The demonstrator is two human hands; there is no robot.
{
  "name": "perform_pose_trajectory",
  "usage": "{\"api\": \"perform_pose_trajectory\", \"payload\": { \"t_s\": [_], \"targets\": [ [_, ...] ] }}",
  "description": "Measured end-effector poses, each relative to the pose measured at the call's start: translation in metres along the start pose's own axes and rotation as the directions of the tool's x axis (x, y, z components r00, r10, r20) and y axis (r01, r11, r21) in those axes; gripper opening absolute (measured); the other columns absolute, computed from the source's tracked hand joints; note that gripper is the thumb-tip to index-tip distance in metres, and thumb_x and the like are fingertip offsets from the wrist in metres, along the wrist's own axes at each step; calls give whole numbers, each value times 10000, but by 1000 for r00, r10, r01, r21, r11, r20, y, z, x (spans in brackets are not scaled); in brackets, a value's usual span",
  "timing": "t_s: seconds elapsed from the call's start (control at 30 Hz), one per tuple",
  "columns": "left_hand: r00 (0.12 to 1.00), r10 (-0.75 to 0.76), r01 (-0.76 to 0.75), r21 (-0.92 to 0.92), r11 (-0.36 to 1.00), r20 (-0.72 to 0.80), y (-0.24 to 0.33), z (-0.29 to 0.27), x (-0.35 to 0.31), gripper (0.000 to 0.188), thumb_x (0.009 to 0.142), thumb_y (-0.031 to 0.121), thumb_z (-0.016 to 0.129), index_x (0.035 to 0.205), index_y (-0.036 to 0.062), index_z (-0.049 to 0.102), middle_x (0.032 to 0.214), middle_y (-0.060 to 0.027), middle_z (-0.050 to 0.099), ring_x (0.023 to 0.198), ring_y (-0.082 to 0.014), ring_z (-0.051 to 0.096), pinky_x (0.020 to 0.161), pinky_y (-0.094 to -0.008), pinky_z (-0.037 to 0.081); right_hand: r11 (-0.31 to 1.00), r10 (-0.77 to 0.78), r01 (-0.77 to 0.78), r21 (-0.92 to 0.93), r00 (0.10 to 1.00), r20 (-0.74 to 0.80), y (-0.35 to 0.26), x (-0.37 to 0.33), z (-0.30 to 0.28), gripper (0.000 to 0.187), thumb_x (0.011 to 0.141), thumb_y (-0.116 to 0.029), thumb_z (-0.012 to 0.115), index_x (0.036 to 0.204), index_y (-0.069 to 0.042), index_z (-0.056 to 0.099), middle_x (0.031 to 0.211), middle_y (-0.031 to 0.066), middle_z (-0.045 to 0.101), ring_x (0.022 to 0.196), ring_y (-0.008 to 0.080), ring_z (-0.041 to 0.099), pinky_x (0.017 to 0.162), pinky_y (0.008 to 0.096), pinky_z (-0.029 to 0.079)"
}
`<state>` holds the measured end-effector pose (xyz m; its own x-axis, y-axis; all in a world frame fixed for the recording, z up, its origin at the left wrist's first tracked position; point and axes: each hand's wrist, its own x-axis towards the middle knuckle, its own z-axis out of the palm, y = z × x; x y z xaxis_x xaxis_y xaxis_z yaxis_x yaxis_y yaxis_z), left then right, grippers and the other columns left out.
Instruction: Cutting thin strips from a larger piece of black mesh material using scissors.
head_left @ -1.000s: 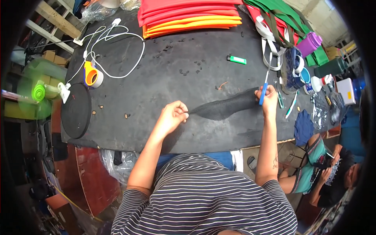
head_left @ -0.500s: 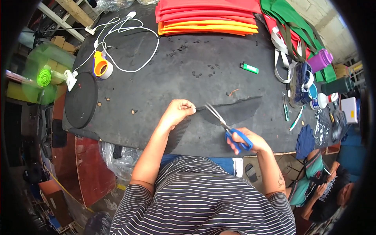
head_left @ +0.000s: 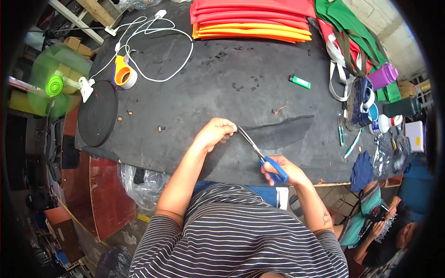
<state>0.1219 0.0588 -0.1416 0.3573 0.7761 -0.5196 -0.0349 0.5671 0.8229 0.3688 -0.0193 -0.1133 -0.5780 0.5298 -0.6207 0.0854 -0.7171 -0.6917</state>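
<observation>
A piece of black mesh fabric [head_left: 282, 134] lies on the dark table, with its long seamed edge facing away from me. My left hand [head_left: 214, 135] pinches that edge near the middle, and part of the mesh hangs down below my fingers. In my right hand [head_left: 282, 171] is a pair of blue-handled scissors [head_left: 252, 147]. The blades point up and left, with their tips at the fabric edge right beside my left fingertips. The blades look nearly closed. Whether fabric lies between them is too small to tell.
Folded red and orange fabric [head_left: 252, 21] is stacked at the back. A white cable [head_left: 192, 48], tape dispenser [head_left: 124, 76] and round black disc [head_left: 98, 113] lie leftward. A green lighter [head_left: 300, 82], purple bottle [head_left: 383, 76] and white bottle [head_left: 382, 123] are rightward. Another person [head_left: 387, 227] sits lower right.
The scissors have moved left, bringing their tips up to my left fingertips, and their blades have come closer together. My left hand has shifted slightly right, still pinching the mesh.
</observation>
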Motion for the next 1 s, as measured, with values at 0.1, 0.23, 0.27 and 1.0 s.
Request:
{"api": "perform_pose_trajectory", "payload": {
  "t_s": [0.1,0.23,0.27,1.0],
  "targets": [
    [1000,18,-19,-34,999,-18,0,1,-1,90,796,81,562,770,12,614,625,19,535,496,-40,441,432,-177,324,999,-32,31,-19,999,-37,-2,2,7,361,791,-383,625,750,-37,530,583,9,524,455,82,501,428,197,390],
    [999,24,-24,-15,1000,-35,3,1,-3,89,792,85,573,775,10,617,634,13,546,506,-41,450,441,-176,336,997,-64,60,-43,994,-87,-6,2,13,340,782,-366,643,729,-52,525,556,-7,506,425,63,474,401,176,361],
    [999,23,-23,-14,1000,-32,4,1,-3,89,791,86,576,777,10,619,636,11,549,509,-42,453,445,-176,340,997,-64,60,-44,994,-87,-6,3,13,340,782,-366,643,729,-52,525,556,-7,506,425,63,474,401,176,361],
    [998,39,-38,-22,999,44,4,-1,-8,91,780,97,578,790,14,615,668,-2,552,549,-58,466,481,-189,354,979,-102,57,-197,968,-231,-6,3,20,320,745,-293,696,620,-58,518,488,-28,457,356,49,429,345,194,303]
  ]
}}
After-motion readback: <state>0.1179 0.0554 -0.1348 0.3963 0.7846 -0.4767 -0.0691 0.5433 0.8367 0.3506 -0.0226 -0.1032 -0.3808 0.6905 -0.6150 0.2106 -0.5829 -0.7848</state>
